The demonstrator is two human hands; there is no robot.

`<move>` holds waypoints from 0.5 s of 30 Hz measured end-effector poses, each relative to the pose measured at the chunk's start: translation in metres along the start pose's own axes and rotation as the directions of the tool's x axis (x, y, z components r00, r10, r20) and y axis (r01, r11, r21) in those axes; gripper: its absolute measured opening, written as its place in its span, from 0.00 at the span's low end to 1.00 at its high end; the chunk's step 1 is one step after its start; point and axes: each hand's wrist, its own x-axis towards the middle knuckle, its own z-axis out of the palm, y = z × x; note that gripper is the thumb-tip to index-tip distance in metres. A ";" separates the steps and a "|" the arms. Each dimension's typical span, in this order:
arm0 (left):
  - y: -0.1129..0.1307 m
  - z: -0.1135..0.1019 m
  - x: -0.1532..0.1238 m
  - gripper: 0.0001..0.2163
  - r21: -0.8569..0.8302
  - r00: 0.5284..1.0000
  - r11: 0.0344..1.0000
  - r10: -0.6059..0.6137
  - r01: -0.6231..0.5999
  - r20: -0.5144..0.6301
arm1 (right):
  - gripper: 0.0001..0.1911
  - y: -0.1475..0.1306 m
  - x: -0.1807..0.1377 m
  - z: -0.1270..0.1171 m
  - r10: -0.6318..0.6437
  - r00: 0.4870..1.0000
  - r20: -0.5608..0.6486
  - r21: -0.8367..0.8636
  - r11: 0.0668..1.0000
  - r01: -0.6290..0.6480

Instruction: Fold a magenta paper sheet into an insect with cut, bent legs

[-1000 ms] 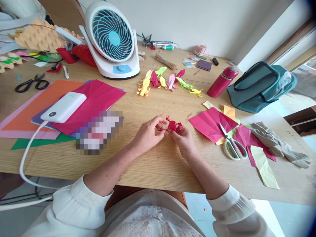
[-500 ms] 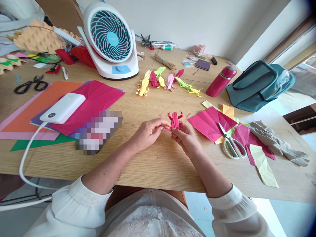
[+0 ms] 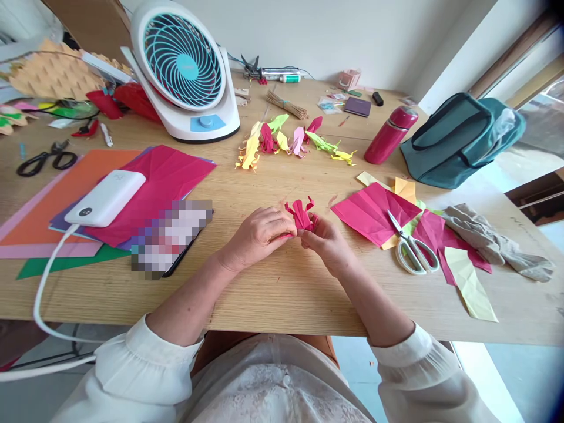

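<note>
Between my two hands is a red origami figure (image 3: 302,215) with thin bent legs sticking up at its far end. My left hand (image 3: 263,233) pinches a narrow folded strip of it on the left side. The body is gripped by my right hand (image 3: 326,239), thumb on top and fingers curled beneath. Part of the figure's near end is hidden by the fingertips. Farther back on the table stands a group of finished origami creatures (image 3: 298,141) in yellow, red, pink and green. To the right, scissors (image 3: 413,249) lie partly on red paper (image 3: 374,212).
At left, a white power bank (image 3: 106,198) rests on stacked coloured sheets (image 3: 171,182), beside a phone (image 3: 173,239) with a blurred screen. A fan (image 3: 185,70) stands behind. A red flask (image 3: 391,135), a teal bag (image 3: 462,141) and a grey cloth (image 3: 496,244) are at right.
Both hands have shifted slightly left with the red origami figure, which now tilts more. My left fingers have closed in farther over the strip. The camera view has turned a little.
</note>
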 end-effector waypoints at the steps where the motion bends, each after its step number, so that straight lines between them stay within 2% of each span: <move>1: 0.000 0.000 0.000 0.05 0.010 1.000 1.000 0.002 -0.002 -0.002 | 0.17 0.000 0.000 0.000 -0.016 1.000 0.000 -0.002 1.000 0.016; 4: -0.002 0.000 0.000 0.06 0.013 1.000 1.000 -0.012 0.012 -0.003 | 0.17 0.000 0.001 0.000 -0.036 0.999 -0.012 0.002 0.999 0.036; 10: -0.002 -0.002 0.000 0.06 -0.034 0.998 0.998 -0.054 0.053 -0.012 | 0.20 0.000 -0.001 -0.003 0.055 0.998 -0.045 0.050 0.997 -0.052; 15: 0.002 0.001 -0.001 0.04 -0.151 0.979 0.974 -0.185 0.172 -0.083 | 0.20 0.002 0.000 -0.003 0.043 0.995 -0.085 0.098 0.995 -0.034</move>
